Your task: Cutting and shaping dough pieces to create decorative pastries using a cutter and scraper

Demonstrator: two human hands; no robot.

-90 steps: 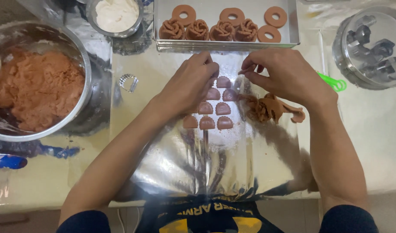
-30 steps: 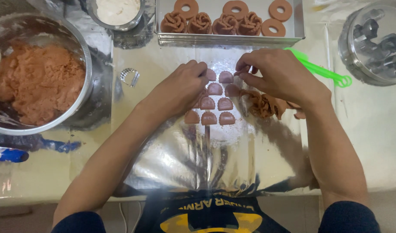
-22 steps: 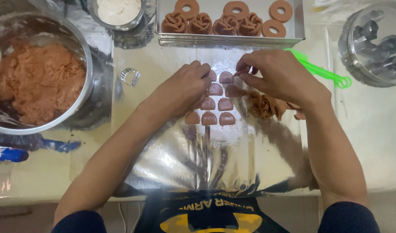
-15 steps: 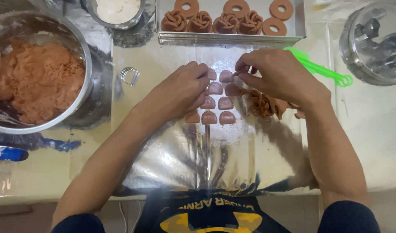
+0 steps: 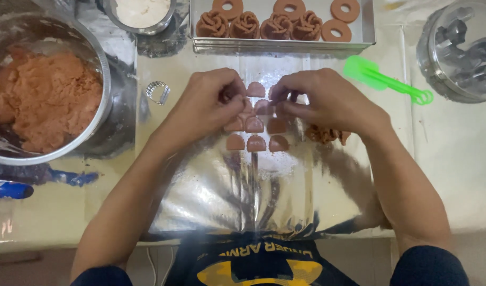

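Shiny foil sheet (image 5: 253, 196) under my hands, crinkled and mirror-bright, catching reflections. The dough pieces (image 5: 255, 142) on it look matt, smooth and soft brown. Left of the foil, the big metal bowl (image 5: 102, 79) gleams on its rim, and the dough mass (image 5: 47, 100) inside is rough and lumpy. Beyond the foil, the metal tray (image 5: 285, 45) has a brushed, dull shine. To the right of the foil, the green spatula (image 5: 383, 79) is glossy translucent plastic. The small fluted cutter (image 5: 158, 92) glints like thin metal.
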